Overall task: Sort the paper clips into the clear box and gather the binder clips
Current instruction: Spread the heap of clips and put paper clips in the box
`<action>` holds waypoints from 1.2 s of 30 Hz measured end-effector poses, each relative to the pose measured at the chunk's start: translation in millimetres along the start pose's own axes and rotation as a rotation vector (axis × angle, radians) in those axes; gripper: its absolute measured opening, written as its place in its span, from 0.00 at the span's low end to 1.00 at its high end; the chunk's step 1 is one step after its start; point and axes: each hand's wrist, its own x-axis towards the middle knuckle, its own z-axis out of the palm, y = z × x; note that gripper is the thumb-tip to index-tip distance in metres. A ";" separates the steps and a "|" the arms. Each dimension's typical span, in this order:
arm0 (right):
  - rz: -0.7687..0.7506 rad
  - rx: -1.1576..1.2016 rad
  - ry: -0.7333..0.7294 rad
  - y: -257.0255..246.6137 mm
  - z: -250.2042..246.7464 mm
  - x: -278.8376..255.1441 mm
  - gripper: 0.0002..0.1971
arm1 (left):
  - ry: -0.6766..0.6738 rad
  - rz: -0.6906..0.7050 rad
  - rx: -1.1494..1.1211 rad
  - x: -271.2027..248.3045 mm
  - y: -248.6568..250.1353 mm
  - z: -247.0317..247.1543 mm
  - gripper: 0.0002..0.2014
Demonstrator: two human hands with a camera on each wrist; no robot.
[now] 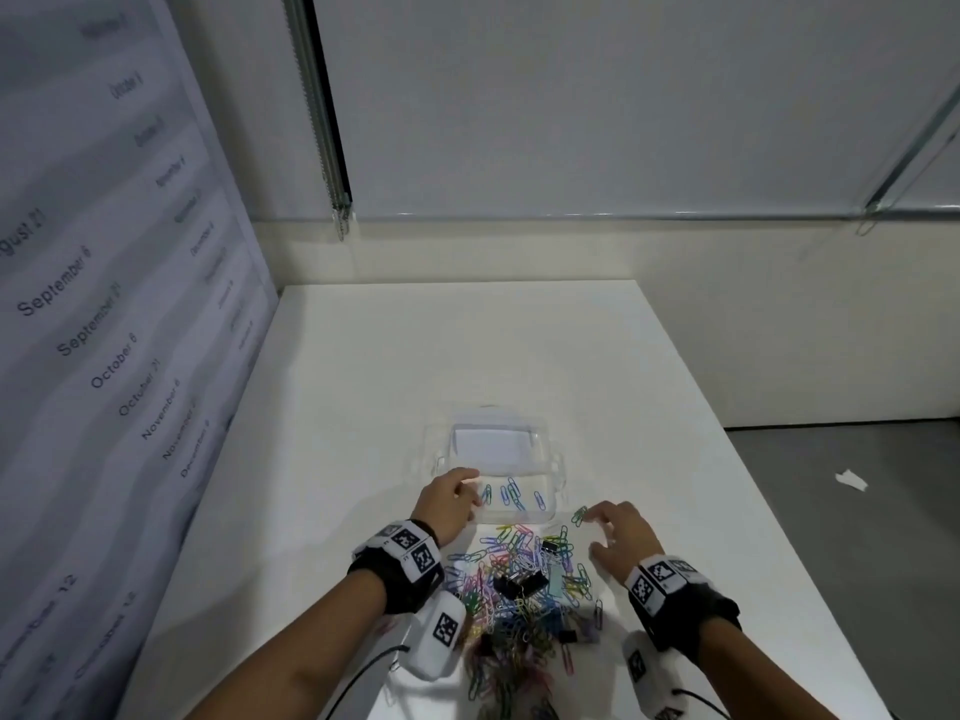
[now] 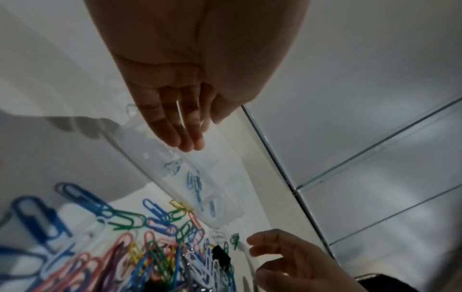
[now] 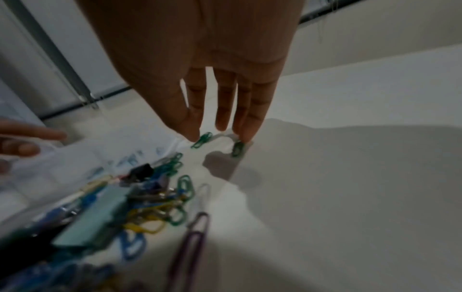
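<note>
The clear box [image 1: 545, 449] stands open mid-table with a few blue paper clips [image 1: 511, 496] inside. My left hand [image 1: 467, 493] rests at its front left corner, and in the left wrist view its straight fingers [image 2: 185, 138] touch the box wall [image 2: 150, 154]. A heap of coloured paper clips [image 1: 509, 569] lies in front of the box, with black binder clips [image 1: 519, 587] among them. My right hand [image 1: 597, 527] hovers right of the box. Its straight fingertips [image 3: 195, 136] touch two green paper clips [image 3: 203, 139] on the table.
A wall panel with printed dates stands along the table's left edge [image 1: 260, 356]. The table's right edge [image 1: 753, 485] drops to a grey floor with a paper scrap [image 1: 851, 480]. A pale teal binder clip [image 3: 100, 221] lies in the heap.
</note>
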 end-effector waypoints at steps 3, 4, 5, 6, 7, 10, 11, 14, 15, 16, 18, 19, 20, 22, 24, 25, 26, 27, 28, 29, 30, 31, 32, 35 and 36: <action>0.029 -0.092 0.015 8.9 3.9 1.9 0.28 | -0.022 0.068 0.174 -4.5 1.2 4.0 0.18; 0.028 -0.116 -0.002 9.1 3.8 2.9 0.31 | -0.036 0.099 0.212 -7.5 0.1 8.3 0.17; 0.024 -0.147 -0.032 9.0 2.9 4.2 0.33 | -0.059 0.121 0.243 -10.9 -0.6 13.9 0.16; 0.018 -0.186 -0.064 8.4 2.2 6.3 0.35 | -0.089 0.135 0.278 -13.8 -1.5 19.9 0.15; 0.007 -0.233 -0.088 7.0 1.5 8.5 0.36 | -0.127 0.150 0.325 -16.3 -2.8 25.9 0.14; -0.063 -0.321 -0.102 2.2 4.4 12.9 0.33 | -0.238 0.246 0.588 -18.6 -8.6 43.2 0.17; -0.090 -0.333 -0.112 0.2 7.0 12.7 0.32 | -0.256 0.282 0.678 -19.3 -10.5 48.4 0.18; -0.184 -0.362 -0.160 -4.1 17.4 10.9 0.31 | -0.251 0.356 0.908 -20.9 -17.0 60.3 0.22; -0.206 -0.347 -0.170 -5.5 20.7 8.4 0.30 | -0.250 0.362 0.962 -22.1 -18.1 62.1 0.23; -0.221 -0.316 -0.174 -6.4 24.4 6.4 0.29 | -0.252 0.363 0.986 -22.7 -20.2 63.3 0.24; -0.232 -0.242 -0.184 -6.8 30.4 2.6 0.26 | -0.245 0.342 0.946 -23.2 -24.4 63.3 0.22; -0.224 -0.209 -0.188 -8.6 30.7 0.5 0.23 | -0.240 0.320 0.901 -23.3 -24.9 62.0 0.20; -0.211 -0.183 -0.192 -9.9 30.4 -1.0 0.21 | -0.235 0.299 0.851 -22.9 -25.5 60.5 0.18; -0.207 -0.133 -0.208 -11.0 27.6 -1.8 0.22 | -0.223 0.246 0.746 -22.4 -24.9 55.7 0.14; -0.202 -0.086 -0.228 -11.1 24.0 0.2 0.19 | -0.191 0.183 0.636 -24.5 -23.8 50.7 0.09; -0.191 -0.074 -0.225 -11.4 21.8 1.4 0.14 | -0.169 0.154 0.582 -26.4 -23.3 48.4 0.07; -0.181 -0.062 -0.216 -11.5 20.0 3.1 0.09 | -0.150 0.130 0.526 -27.7 -24.1 46.0 0.07; -0.170 -0.041 -0.205 -11.9 17.7 4.3 0.06 | -0.137 0.104 0.473 -29.2 -24.7 43.3 0.09; -0.151 -0.014 -0.196 -12.6 16.2 5.1 0.06 | -0.126 0.077 0.420 -29.8 -26.4 40.9 0.12; -0.126 0.006 -0.188 -13.9 14.9 5.1 0.07 | -0.114 0.052 0.370 -30.6 -27.5 38.2 0.15; -0.099 0.023 -0.181 -16.1 13.5 4.4 0.08 | -0.098 0.034 0.326 -31.3 -27.9 35.5 0.17; -0.078 0.041 -0.178 -18.7 11.2 3.5 0.08 | -0.078 0.016 0.293 -32.3 -28.1 33.2 0.18; -0.065 0.062 -0.178 -20.9 8.9 3.3 0.08 | -0.054 -0.003 0.260 -33.2 -28.5 31.5 0.20; -0.051 0.117 -0.165 -26.5 0.2 4.3 0.13 | 0.026 -0.083 0.099 -35.7 -30.9 29.8 0.20; -0.038 0.145 -0.151 -29.3 -3.2 5.8 0.15 | 0.048 -0.126 -0.018 -36.4 -31.7 29.7 0.20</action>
